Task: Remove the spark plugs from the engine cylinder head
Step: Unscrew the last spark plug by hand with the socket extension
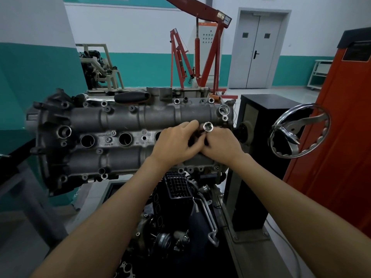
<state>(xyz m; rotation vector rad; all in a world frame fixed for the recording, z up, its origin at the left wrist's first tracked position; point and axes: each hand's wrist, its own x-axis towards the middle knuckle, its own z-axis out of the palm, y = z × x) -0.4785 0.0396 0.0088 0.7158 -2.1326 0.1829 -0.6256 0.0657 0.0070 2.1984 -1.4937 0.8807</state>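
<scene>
The grey cylinder head (124, 117) lies across an engine stand, with a row of round spark plug wells along its middle. Two open wells (87, 141) (125, 139) show dark on the left; a third (158, 135) peeks out beside my left hand. Both hands meet over the rightmost well. My right hand (220, 145) grips a shiny socket (208, 126), its open end facing up. My left hand (176, 143) curls its fingers round the same tool just below the socket. The tool's lower part and any spark plug are hidden by my fingers.
A ratchet with a black handle (131, 96) lies on the far edge of the head. To the right, the stand's chrome handwheel (299, 131) and black column (259, 157) stand close. An orange cabinet (341, 127) is further right, red engine cranes (200, 57) behind.
</scene>
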